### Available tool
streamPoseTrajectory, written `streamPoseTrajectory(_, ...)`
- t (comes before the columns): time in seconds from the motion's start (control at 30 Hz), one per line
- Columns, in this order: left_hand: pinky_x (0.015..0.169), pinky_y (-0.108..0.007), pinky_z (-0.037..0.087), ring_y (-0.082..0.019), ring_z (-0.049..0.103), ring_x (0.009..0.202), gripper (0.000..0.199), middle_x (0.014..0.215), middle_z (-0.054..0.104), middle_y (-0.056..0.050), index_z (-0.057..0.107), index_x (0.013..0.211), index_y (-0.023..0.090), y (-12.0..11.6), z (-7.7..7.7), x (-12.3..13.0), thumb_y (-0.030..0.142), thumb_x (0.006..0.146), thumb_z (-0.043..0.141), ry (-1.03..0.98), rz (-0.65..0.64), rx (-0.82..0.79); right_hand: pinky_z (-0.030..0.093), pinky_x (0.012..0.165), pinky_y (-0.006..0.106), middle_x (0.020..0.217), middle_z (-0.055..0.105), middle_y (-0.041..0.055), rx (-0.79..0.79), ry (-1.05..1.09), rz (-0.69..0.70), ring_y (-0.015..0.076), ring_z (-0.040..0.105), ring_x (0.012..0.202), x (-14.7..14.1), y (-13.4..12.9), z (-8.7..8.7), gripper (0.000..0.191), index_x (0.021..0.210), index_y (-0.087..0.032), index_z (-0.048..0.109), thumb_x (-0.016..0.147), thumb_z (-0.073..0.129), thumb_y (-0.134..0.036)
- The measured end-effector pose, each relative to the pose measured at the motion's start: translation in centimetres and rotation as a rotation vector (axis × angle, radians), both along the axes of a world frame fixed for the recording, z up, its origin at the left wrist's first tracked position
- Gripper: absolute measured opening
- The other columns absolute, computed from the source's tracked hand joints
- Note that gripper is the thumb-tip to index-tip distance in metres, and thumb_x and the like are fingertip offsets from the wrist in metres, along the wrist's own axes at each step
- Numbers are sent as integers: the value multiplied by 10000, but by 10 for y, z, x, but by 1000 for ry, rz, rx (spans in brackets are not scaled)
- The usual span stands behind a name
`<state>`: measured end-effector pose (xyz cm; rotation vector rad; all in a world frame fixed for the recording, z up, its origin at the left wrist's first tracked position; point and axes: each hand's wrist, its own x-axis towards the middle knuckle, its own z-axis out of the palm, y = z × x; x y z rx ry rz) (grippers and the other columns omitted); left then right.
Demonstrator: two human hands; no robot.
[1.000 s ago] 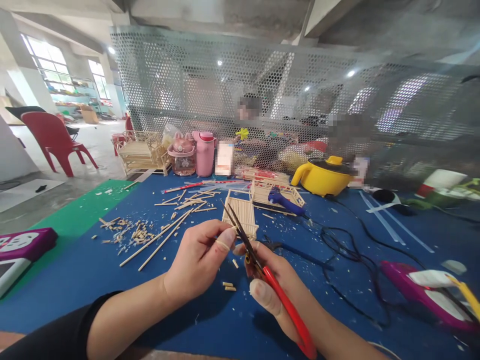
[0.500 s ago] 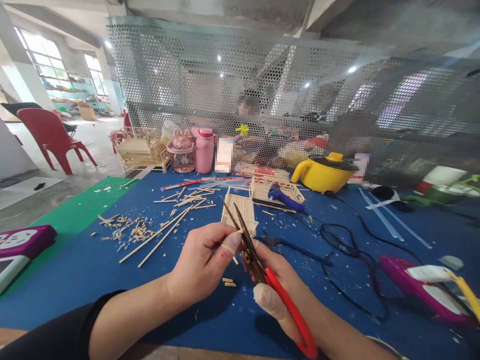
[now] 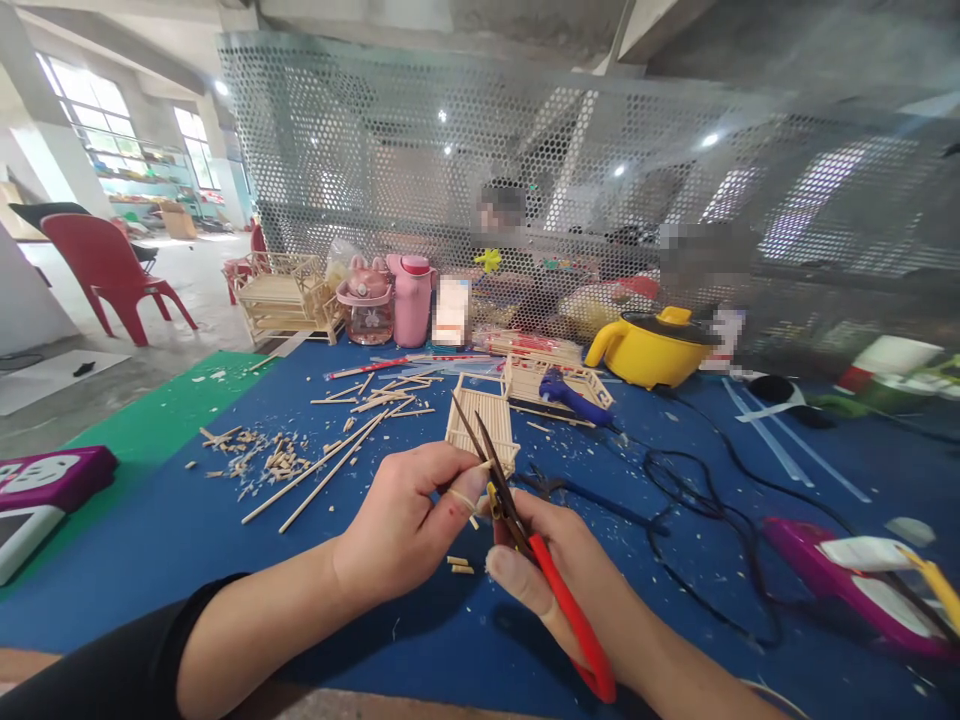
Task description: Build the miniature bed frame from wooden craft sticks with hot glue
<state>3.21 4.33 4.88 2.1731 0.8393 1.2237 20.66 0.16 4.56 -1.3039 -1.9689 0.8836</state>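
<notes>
My right hand [image 3: 559,575] grips red-handled scissors [image 3: 551,585], their dark blades slightly apart and pointing up and away. My left hand [image 3: 409,520] pinches a short thin wooden stick [image 3: 480,466] between thumb and fingers, its tip resting at the blades. Both hands hover low over the blue table cover [image 3: 150,560]. Two small cut stick pieces [image 3: 459,565] lie on the cover right below the hands. A flat panel of glued sticks [image 3: 484,425] lies just beyond the scissor tips.
Long sticks [image 3: 315,480] and a scatter of offcuts [image 3: 262,460] lie to the left. A blue glue gun [image 3: 574,398] rests on a stick frame, black cables [image 3: 697,500] run right. A yellow pot [image 3: 652,345], pink bottles [image 3: 412,300] and a stick model [image 3: 285,295] stand at the back. People sit behind the mesh screen.
The scissor handles have closed a little in my right hand and the blades have narrowed around the stick. Both hands stay in nearly the same place.
</notes>
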Motion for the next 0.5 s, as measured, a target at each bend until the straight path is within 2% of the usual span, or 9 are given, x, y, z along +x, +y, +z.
streamPoseTrajectory(0.13,624,-202,410,-103,533,650,251,692,609,-13,607,770,161,1,3,-2,225,931,425,64,-21,70,344,550,251,688,466,-13,85,19,27,116,378,602,1,-2,-4,445,845,-174,517,868,420,-607)
streamPoseTrajectory(0.37,600,-205,393,-100,491,601,306,636,568,-4,585,701,159,0,0,0,252,939,417,104,11,87,263,481,254,539,418,-26,194,-154,-59,108,348,491,4,3,-18,474,620,-208,430,879,374,-601)
streamPoseTrajectory(0.5,616,-201,418,-103,538,626,274,688,634,-15,649,819,158,5,0,-3,268,939,429,63,14,33,327,502,250,588,487,-13,223,-43,-82,118,414,524,8,11,-12,481,703,-190,536,876,379,-610)
